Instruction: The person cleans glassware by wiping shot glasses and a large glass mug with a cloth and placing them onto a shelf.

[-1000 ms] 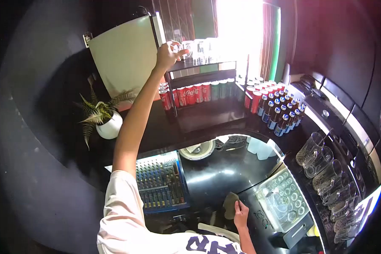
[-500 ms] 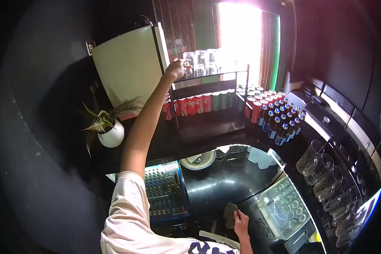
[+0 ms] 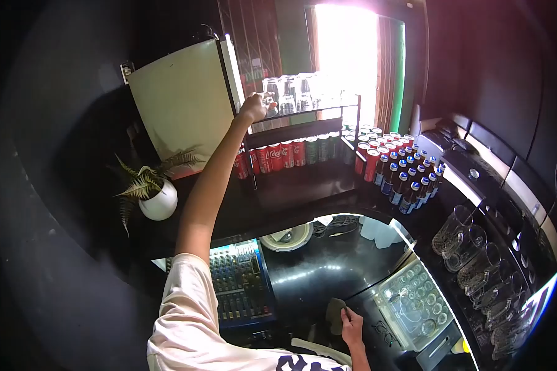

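Just before twelve o'clock, my left hand grips a glass above cans reading "Coca-Cola"; at five, my right hand pinches a dark cloth.

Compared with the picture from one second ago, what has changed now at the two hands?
The left hand has moved down, closer to the black shelf, its fingers now at the lower part of the leftmost clear drinking glass; its grip is unclear. The right hand still holds the dark brownish cloth, and the red metal cans stayed in place.
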The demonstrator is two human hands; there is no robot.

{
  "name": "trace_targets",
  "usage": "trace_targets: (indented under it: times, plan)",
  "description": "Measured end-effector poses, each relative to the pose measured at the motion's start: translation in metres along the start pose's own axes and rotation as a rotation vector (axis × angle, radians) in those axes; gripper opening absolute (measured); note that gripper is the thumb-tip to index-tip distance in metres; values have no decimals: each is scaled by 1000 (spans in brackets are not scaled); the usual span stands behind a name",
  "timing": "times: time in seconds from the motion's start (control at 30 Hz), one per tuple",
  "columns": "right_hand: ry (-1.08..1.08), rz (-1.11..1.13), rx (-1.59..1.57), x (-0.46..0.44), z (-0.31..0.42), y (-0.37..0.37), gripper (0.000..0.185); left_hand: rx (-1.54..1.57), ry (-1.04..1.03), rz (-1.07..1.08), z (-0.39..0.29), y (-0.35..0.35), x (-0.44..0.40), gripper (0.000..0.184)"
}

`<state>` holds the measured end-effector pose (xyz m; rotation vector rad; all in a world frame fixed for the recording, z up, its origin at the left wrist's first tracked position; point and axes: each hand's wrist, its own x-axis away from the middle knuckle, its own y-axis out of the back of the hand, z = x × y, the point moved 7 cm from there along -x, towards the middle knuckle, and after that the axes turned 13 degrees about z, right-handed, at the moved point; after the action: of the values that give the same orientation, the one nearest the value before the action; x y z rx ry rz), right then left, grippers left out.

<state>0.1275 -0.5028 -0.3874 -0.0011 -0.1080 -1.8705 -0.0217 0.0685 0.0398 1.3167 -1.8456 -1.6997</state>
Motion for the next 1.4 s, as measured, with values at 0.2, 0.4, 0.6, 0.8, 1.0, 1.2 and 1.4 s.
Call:
trace_targets:
  times: [0.2, 0.4, 0.6, 0.8, 1.0, 1.2, 1.4]
  plan:
    - [-2, 9, 36, -3, -2, 2, 27, 78, -16, -66, -12, 5, 15, 61]
    - [20, 0, 39, -5, -3, 5, 27, -6, -7, -172, -21, 11, 29, 65]
    - [81, -24, -7, -1, 3, 12, 30, -36, -53, -347, -59, 27, 70, 67]
    - [69, -171, -164, 9, 5, 29, 34, 17, -382, -626, -152, 15, 174, 29]
    - [-46, -250, -868, 21, -15, 47, 26, 524, -471, -306, -228, -61, 285, 22]
    - [56, -199, -964, 32, 20, 70, 41, 1283, -189, 135, -270, -217, 374, 30]
    - [193, -221, -1045, 61, 14, 97, 33, 1449, 15, 711, -339, -308, 445, 40]
